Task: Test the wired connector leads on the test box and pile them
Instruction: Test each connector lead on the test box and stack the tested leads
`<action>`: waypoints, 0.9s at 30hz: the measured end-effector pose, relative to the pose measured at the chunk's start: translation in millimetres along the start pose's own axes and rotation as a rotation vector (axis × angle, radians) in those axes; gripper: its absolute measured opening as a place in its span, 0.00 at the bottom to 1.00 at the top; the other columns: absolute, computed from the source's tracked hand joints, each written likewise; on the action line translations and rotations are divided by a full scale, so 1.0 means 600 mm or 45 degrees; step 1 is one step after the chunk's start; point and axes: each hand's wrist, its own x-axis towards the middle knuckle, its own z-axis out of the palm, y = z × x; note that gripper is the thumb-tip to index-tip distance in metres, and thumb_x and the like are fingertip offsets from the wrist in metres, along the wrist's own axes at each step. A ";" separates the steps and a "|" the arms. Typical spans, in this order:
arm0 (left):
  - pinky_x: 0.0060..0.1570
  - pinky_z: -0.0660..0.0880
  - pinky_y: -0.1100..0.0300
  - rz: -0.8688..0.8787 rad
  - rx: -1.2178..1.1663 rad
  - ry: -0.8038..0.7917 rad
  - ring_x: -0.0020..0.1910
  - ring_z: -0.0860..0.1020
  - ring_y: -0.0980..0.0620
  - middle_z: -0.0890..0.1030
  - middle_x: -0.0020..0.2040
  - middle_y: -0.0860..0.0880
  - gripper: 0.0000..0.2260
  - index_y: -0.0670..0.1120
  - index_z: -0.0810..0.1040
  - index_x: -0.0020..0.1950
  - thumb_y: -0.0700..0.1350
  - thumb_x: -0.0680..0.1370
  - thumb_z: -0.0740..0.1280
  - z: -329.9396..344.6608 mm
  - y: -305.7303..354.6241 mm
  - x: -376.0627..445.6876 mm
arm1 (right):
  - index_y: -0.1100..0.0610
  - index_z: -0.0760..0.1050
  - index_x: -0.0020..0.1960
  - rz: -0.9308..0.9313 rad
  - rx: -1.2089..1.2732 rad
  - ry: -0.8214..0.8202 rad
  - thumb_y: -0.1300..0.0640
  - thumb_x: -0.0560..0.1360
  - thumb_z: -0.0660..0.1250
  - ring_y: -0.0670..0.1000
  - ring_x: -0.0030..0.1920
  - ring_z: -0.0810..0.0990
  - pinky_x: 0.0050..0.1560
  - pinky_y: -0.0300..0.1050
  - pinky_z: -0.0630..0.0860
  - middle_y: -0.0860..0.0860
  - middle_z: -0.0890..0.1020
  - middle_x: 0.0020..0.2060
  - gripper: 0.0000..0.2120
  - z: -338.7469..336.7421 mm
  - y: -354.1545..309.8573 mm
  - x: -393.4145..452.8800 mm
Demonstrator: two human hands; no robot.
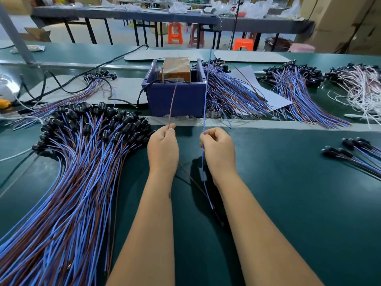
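My left hand [164, 148] pinches a thin brown wire [172, 104] whose free end points up toward the test box [175, 97]. My right hand [218, 149] pinches the blue wire [206, 89] of the same lead, which rises past the box's right side. Below my hands both wires hang down between my forearms. The box is a blue crate with an orange-brown unit [176, 68] inside, just beyond my hands. A large pile of blue-and-brown leads with black connectors [82, 153] lies to my left.
Further lead piles lie right of the box [233, 93], at the far right [296, 87] and beside a white-wire bundle [362, 87]. A few leads [356, 151] rest at the right edge. Black cables [68, 83] run left of the box. A clear strip [268, 123] crosses the green table.
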 end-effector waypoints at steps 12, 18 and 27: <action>0.21 0.58 0.66 0.013 -0.043 0.158 0.21 0.59 0.58 0.64 0.23 0.58 0.15 0.48 0.80 0.57 0.39 0.79 0.56 -0.012 0.012 -0.008 | 0.54 0.76 0.62 -0.087 -0.221 -0.075 0.62 0.72 0.62 0.44 0.24 0.67 0.31 0.41 0.67 0.43 0.68 0.19 0.18 0.007 0.009 0.003; 0.27 0.59 0.58 -0.040 -0.112 0.279 0.23 0.61 0.55 0.64 0.25 0.55 0.15 0.48 0.81 0.48 0.39 0.77 0.55 -0.007 0.020 -0.013 | 0.52 0.71 0.70 -0.120 -0.338 -0.150 0.61 0.72 0.62 0.45 0.24 0.67 0.32 0.43 0.66 0.43 0.67 0.17 0.27 0.011 0.007 0.000; 0.27 0.60 0.59 -0.114 -0.199 0.337 0.24 0.61 0.54 0.64 0.25 0.54 0.16 0.48 0.82 0.46 0.39 0.77 0.55 -0.007 0.022 -0.012 | 0.50 0.67 0.74 -0.121 -0.367 -0.173 0.60 0.72 0.61 0.45 0.23 0.67 0.33 0.44 0.66 0.44 0.66 0.17 0.30 0.011 0.007 0.002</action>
